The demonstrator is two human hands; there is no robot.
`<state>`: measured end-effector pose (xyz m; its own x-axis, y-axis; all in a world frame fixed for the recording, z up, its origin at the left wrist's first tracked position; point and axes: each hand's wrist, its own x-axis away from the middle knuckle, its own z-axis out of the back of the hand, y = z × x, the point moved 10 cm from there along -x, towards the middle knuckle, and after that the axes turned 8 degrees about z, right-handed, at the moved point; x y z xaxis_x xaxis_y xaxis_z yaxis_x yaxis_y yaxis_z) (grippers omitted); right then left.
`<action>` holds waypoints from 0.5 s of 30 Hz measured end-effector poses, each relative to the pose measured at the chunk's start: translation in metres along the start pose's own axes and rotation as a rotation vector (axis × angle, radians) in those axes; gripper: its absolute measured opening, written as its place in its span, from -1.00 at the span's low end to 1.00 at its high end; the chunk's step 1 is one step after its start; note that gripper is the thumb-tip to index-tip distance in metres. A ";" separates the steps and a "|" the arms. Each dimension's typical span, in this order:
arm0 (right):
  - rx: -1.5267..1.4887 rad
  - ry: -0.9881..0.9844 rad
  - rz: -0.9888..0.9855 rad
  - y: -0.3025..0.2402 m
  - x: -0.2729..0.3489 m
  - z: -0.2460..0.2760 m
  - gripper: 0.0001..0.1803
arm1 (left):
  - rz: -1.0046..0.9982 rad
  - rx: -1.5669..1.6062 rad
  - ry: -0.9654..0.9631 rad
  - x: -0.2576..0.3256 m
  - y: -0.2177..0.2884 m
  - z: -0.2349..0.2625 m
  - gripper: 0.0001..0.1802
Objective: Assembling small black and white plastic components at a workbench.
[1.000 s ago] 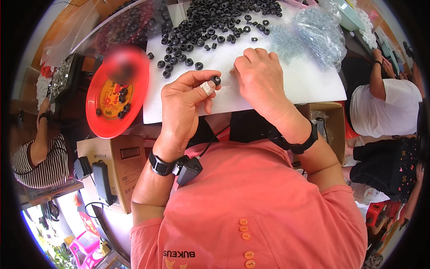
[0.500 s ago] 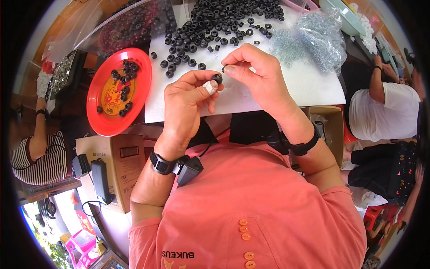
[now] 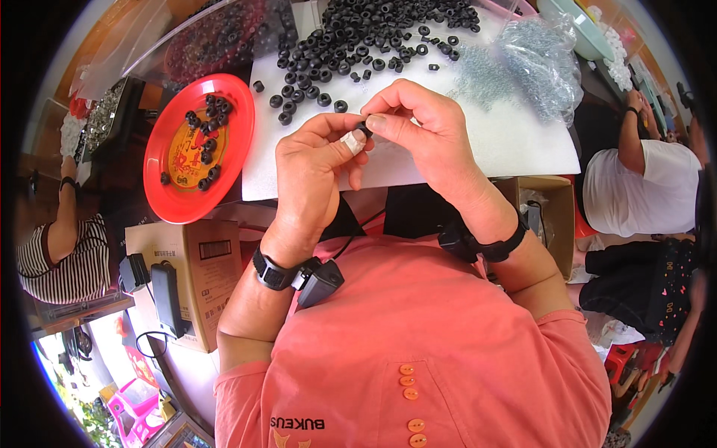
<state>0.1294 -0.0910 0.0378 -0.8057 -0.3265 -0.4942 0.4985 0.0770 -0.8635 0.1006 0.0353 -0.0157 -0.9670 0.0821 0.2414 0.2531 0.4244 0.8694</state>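
Right of the red plate (image 3: 237, 153), we are clamping a black round piece (image 3: 363, 128) between the fingers of our left hand (image 3: 306, 164). From the side away from the plate, our right hand (image 3: 437, 138) is pinching at the piece's edge; whether its fingers are hiding something small, we cannot tell. Both hands are meeting there, neither lying nearer; the piece's axis is escaping us.

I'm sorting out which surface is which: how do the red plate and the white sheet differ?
Colour: the red plate has a yellow-orange patterned middle; the white sheet looks plain.
Outline: the plate's rim is curved, while the sheet has corners.
Load: the plate carries a few black pieces; the sheet carries a large black heap.
Both bear similar small, dark, rounded pieces.
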 end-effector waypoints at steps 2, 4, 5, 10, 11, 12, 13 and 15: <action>-0.097 0.025 -0.047 0.005 0.002 -0.001 -0.95 | -0.006 -0.002 0.005 0.000 0.001 0.001 -0.81; -0.231 0.069 -0.105 0.011 0.005 0.000 -0.92 | 0.003 0.011 0.009 0.001 0.001 0.000 -0.81; -0.232 0.070 -0.105 0.012 0.005 -0.001 -0.92 | 0.003 0.010 0.010 0.001 0.001 0.000 -0.81; -0.222 0.074 -0.167 0.020 0.007 0.000 -0.89 | 0.011 0.000 0.020 0.001 0.000 0.001 -0.81; -0.223 0.074 -0.168 0.020 0.005 0.001 -0.89 | 0.012 -0.001 0.021 0.001 0.000 0.002 -0.81; -0.209 0.052 -0.170 0.020 0.004 0.000 -0.89 | 0.004 0.000 0.022 0.002 0.001 0.002 -0.81; -0.194 0.032 -0.173 0.020 0.003 -0.001 -0.88 | -0.002 0.001 0.021 0.002 0.001 0.002 -0.82; -0.147 0.040 -0.147 0.018 0.003 -0.002 -0.90 | -0.002 0.001 0.031 0.001 0.001 0.003 -0.82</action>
<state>0.1353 -0.0889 0.0202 -0.8800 -0.3066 -0.3627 0.3248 0.1687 -0.9306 0.0995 0.0385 -0.0162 -0.9661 0.0535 0.2526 0.2509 0.4253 0.8696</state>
